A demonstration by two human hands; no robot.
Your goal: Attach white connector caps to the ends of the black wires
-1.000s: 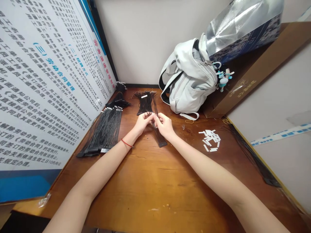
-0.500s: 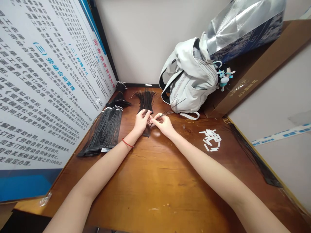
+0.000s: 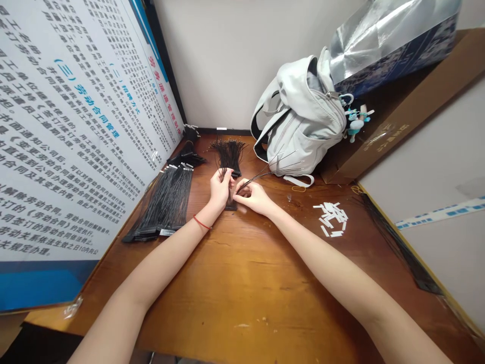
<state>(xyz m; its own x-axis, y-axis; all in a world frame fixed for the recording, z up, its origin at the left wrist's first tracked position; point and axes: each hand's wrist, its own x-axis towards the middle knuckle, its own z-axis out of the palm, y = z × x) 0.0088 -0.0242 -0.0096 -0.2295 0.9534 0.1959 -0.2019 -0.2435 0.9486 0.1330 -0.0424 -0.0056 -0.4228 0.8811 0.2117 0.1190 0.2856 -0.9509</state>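
A bundle of fine black strands [image 3: 228, 156] stands fanned out on the wooden table [image 3: 242, 283], and its lower end runs under my left hand [image 3: 221, 189]. That hand grips the bundle. My right hand [image 3: 252, 197] pinches a few thin dark strands [image 3: 265, 173] beside it, and they fan out to the upper right towards the backpack. My red wrist thread [image 3: 201, 222] shows on the left wrist. The two hands nearly touch.
Tagged black strand bundles [image 3: 162, 205] lie to the left beneath a text-covered poster board [image 3: 76, 126]. Small white strips [image 3: 331, 217] lie to the right. A pale grey backpack [image 3: 299, 119], a silver bag [image 3: 390, 40] and a cardboard box [image 3: 401, 103] stand behind.
My right hand has drawn the thin strands out of the bundle, and they now reach further to the upper right. The long lower strands no longer hang below my hands. The view has shifted slightly.
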